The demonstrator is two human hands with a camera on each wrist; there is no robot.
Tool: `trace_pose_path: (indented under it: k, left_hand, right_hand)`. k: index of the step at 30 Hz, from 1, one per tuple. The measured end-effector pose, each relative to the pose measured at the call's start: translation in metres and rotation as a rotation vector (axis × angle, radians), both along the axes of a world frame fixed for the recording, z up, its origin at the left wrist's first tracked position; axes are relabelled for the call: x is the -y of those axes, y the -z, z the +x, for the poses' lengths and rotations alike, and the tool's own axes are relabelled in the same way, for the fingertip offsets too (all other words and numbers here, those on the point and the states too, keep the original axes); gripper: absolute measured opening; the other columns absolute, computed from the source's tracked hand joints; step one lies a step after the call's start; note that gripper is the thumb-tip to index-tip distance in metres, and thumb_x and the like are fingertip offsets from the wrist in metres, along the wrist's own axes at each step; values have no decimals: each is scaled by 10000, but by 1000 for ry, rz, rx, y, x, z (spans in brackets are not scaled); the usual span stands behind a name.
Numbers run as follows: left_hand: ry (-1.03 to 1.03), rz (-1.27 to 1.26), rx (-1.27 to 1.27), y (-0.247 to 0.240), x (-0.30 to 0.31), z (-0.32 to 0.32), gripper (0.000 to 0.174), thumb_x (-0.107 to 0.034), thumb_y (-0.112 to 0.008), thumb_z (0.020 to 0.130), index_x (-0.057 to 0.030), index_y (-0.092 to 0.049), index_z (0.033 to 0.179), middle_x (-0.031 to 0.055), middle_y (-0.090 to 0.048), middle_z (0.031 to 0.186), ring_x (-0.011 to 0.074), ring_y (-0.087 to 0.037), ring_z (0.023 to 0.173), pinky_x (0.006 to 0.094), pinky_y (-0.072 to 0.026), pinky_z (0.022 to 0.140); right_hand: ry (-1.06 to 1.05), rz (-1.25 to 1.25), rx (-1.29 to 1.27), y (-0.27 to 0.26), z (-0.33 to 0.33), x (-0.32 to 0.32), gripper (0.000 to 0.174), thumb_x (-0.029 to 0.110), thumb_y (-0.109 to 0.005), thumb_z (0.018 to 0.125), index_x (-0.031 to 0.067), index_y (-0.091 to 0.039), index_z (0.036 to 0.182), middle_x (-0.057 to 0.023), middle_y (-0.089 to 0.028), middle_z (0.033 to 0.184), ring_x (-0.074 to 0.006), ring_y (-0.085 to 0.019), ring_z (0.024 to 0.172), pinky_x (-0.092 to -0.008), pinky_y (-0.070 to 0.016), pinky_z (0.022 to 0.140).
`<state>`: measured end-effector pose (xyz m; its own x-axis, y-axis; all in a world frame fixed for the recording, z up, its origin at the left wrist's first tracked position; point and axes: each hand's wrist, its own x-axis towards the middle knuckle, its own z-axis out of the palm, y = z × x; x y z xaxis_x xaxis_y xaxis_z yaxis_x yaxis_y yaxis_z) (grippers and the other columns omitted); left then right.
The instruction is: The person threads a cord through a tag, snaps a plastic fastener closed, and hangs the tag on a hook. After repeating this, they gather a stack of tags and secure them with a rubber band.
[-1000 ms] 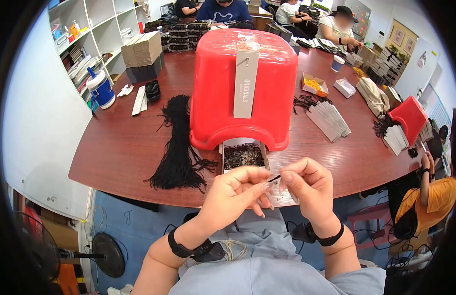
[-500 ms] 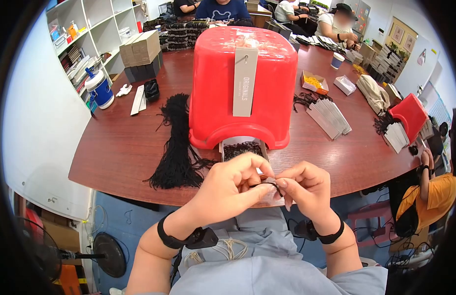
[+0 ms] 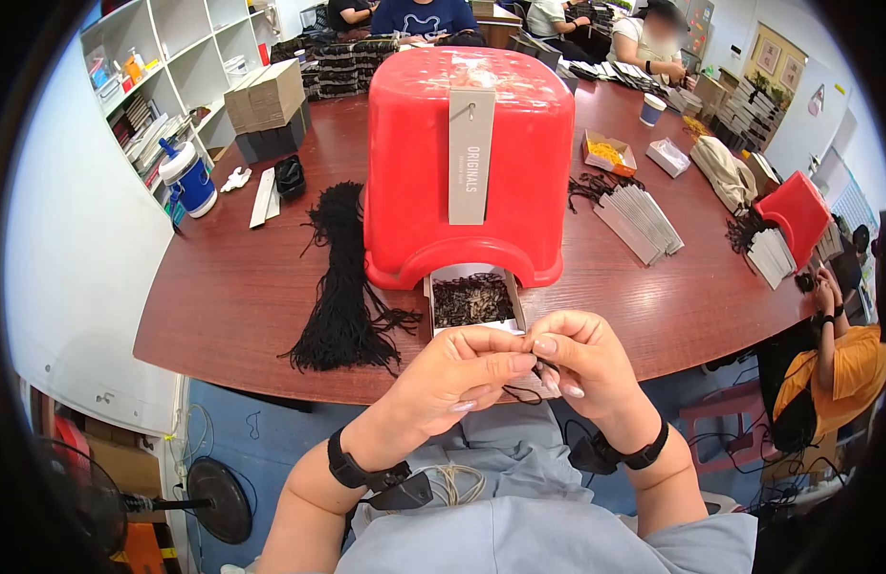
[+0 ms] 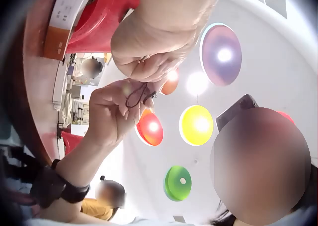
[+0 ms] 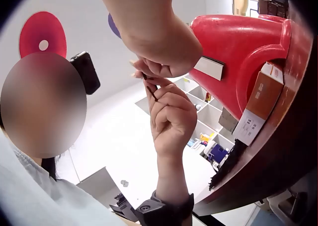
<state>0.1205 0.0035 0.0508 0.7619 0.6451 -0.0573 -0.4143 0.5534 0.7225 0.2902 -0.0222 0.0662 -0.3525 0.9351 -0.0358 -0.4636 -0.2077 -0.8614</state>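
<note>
A thin black cord (image 4: pixel 133 98) is held between my two hands, and a loop of it hangs below the fingertips in the head view. My left hand (image 3: pixel 457 371) pinches the cord between thumb and forefinger. Close against it, my right hand (image 3: pixel 591 362) also pinches the cord, with thumb and fingertips meeting the left ones. The fingers hide the place where the cord parts meet. Just beyond the hands, a small open box (image 3: pixel 519 304) full of small dark pieces (image 3: pixel 471 299) sits partly under an upturned red plastic stool (image 3: pixel 404 172).
A grey tag (image 3: pixel 470 163) printed ORIGINALS is fixed to the stool. Left of it lies a bundle of black cords (image 3: pixel 336 277). Grey tags (image 3: pixel 639 225) with black cords lie fanned out on the right, near a box of yellow pieces (image 3: pixel 626 170). Other people sit around the table.
The cord was a short dark length between the hands, then curved over the left fingers; now a loop hangs below them. The hands have drawn together, fingertips meeting.
</note>
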Motion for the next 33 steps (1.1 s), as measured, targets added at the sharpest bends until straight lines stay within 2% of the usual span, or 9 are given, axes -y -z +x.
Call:
trace_pose_path:
  k: [5, 7, 11, 13, 16, 21, 24, 31, 33]
  left_hand:
    - [-342, 368, -242, -5, 7, 0, 125, -31, -581, 779, 24, -605, 889, -15, -556, 627, 9, -428, 454, 150, -296, 384]
    - [-521, 603, -326, 0, 10, 4, 130, -16, -586, 763, 25, -606, 884, -6, -562, 624, 26, -457, 467, 160, -333, 399]
    - [-818, 1117, -527, 2, 11, 9, 141, 8, -608, 711, 23, -610, 851, 36, -576, 615, 69, -507, 482, 194, -405, 434]
    - [-816, 1130, -490, 3, 11, 12, 93, 49, -604, 701, 40, -614, 793, 24, -548, 587, 13, -406, 490, 164, -331, 426]
    - [-848, 1123, -506, 7, 12, 15, 100, 55, -594, 717, 44, -601, 817, 2, -527, 558, 4, -375, 470, 165, -297, 410]
    - [-431, 188, -210, -1, 10, 11, 120, -57, -565, 798, 11, -594, 893, -33, -532, 572, 9, -385, 397, 158, -263, 349]
    - [-267, 7, 33, 0, 8, 8, 128, -72, -560, 812, 13, -592, 902, -21, -521, 561, 5, -351, 375, 151, -237, 337]
    - [-271, -21, 85, 0, 10, 8, 137, -75, -562, 813, 19, -593, 908, -8, -531, 584, 8, -358, 376, 152, -239, 335]
    - [-273, 8, 88, -2, 11, 8, 131, -70, -565, 810, 16, -596, 904, -4, -535, 587, 8, -361, 378, 153, -240, 335]
  right_hand:
    - [49, 55, -62, -6, 2, -7, 173, 97, -565, 797, -6, -568, 936, -7, -520, 674, -27, -383, 485, -153, -343, 457]
    - [320, 576, 428, -4, 2, -8, 211, 73, -610, 751, 10, -571, 948, 1, -485, 785, -22, -383, 551, -170, -352, 517]
    - [463, 841, 875, -7, 0, -1, 191, 17, -674, 663, 36, -614, 843, -24, -471, 797, -56, -407, 582, -183, -338, 506]
    - [476, 813, 799, -3, -6, -1, 150, 6, -674, 660, 29, -622, 798, -33, -476, 777, -71, -418, 572, -185, -331, 484]
    - [509, 807, 847, 4, -8, 0, 147, -10, -654, 677, 30, -624, 815, -35, -478, 763, -71, -430, 564, -185, -335, 466]
    - [662, 876, 812, 8, -17, 6, 171, -66, -602, 695, 17, -626, 842, -37, -475, 759, -60, -434, 553, -169, -333, 443]
    - [692, 941, 801, 11, -15, 8, 197, -87, -587, 693, 12, -624, 859, -32, -471, 763, -58, -430, 546, -164, -331, 437]
    - [544, 864, 672, 7, -7, 5, 183, -43, -584, 727, 16, -612, 897, -32, -482, 795, -61, -462, 634, -191, -392, 540]
    - [439, 406, 293, 3, -7, 1, 133, 2, -549, 786, 2, -597, 910, -32, -515, 841, -68, -491, 715, -206, -410, 630]
